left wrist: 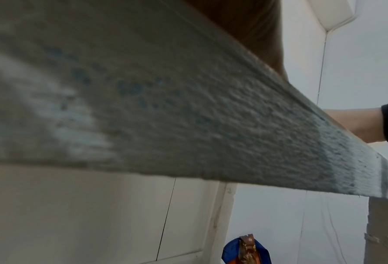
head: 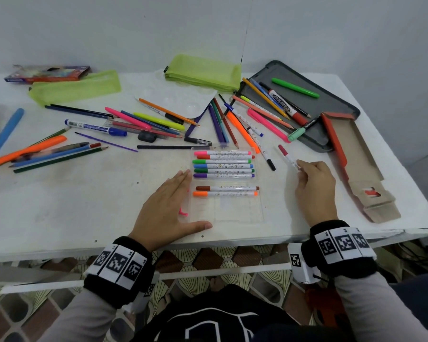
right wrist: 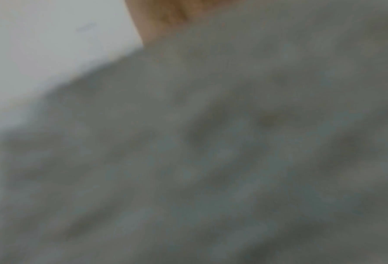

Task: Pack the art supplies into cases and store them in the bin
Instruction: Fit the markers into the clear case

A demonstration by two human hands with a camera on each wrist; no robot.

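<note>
A clear plastic marker case [head: 229, 213] lies open on the white table [head: 84, 193] in front of me, with several colored markers [head: 224, 166] lined up in it. My left hand [head: 168, 206] rests flat with straight fingers against the case's left edge, thumb along its near edge. My right hand [head: 314, 186] pinches a white marker with a dark red cap [head: 287, 155], held just right of the case. The left wrist view shows only the table's edge [left wrist: 188, 116] from below. The right wrist view is a grey blur.
Loose pens, pencils and markers [head: 134, 124] are scattered across the table's back. Two green mesh pouches [head: 203, 70] [head: 77, 86], a grey open tin [head: 304, 104] with pens, a flat cardboard box [head: 356, 164] at right, a colored box [head: 47, 74] at back left.
</note>
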